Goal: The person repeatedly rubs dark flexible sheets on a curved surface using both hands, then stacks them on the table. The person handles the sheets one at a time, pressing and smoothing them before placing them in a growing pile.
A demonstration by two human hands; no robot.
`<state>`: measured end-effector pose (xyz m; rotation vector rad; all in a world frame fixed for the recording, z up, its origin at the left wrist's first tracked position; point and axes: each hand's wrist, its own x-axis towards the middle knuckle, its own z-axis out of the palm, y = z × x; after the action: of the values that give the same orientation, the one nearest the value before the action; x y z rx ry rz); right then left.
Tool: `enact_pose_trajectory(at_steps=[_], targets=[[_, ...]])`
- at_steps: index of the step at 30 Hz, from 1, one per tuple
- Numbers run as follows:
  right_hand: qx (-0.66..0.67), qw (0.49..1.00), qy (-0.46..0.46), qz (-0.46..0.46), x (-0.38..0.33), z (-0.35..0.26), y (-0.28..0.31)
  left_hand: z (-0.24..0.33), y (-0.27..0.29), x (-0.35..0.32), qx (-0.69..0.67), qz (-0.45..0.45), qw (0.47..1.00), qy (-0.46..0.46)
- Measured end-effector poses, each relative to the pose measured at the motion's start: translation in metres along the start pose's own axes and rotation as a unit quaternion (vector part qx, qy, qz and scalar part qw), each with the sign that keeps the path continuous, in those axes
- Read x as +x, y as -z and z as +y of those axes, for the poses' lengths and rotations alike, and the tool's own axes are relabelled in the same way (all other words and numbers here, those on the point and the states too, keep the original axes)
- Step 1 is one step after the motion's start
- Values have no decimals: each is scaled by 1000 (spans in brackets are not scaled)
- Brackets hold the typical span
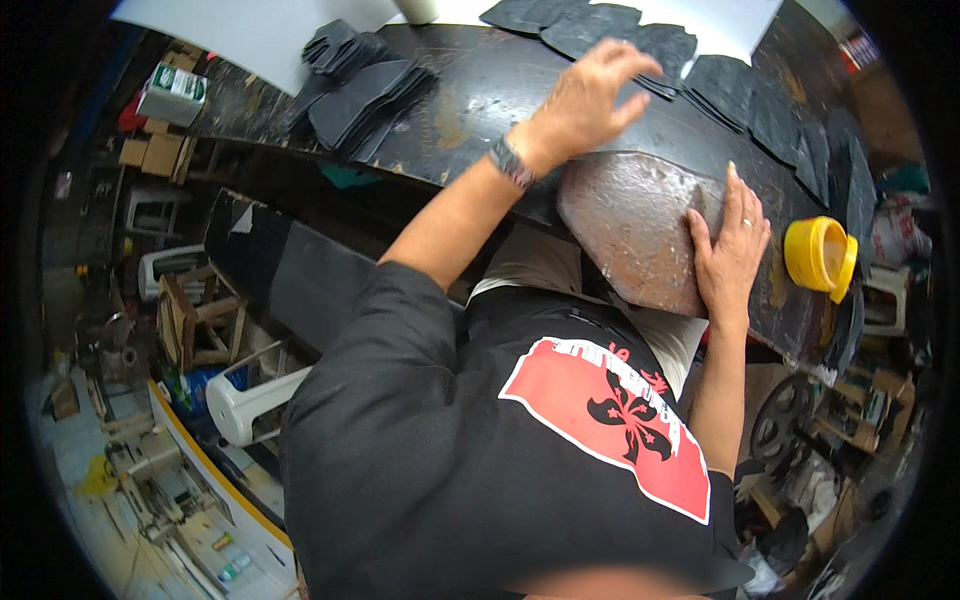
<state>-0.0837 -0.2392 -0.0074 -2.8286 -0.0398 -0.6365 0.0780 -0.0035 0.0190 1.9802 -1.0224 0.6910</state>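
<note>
My left hand (598,98), with a watch (510,162) on its wrist, is over the far side of the dark table (480,75). Its fingers are stretched and the thumb stands apart, with nothing visible in them. Just beyond it lie overlapping stacks of thin black pieces (590,30), leather-like, in a curved row that runs on to the right (722,92). At the table's near edge rests a flat, rounded brown slab (635,225) with a rough, worn face. My right hand (732,240) lies on the slab's right edge, fingers extended.
To the left on the table sit more black stacks (365,105). An open yellow tub (815,255) stands at the right edge. A white stool (240,405), a wooden frame (205,310) and a long black board (330,280) are below at left.
</note>
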Motion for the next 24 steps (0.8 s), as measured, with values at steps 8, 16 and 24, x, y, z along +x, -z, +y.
enact_pose_trajectory(at_steps=[8,16,24], targets=[[13,999,-12,-30,-1,-1,1,24,105,-103,54,11,979,198],[31,999,6,-16,1,-3,2,-25,232,-137,396,-119,853,320],[27,999,5,-26,1,-4,3,-44,236,-152,392,-115,865,291]])
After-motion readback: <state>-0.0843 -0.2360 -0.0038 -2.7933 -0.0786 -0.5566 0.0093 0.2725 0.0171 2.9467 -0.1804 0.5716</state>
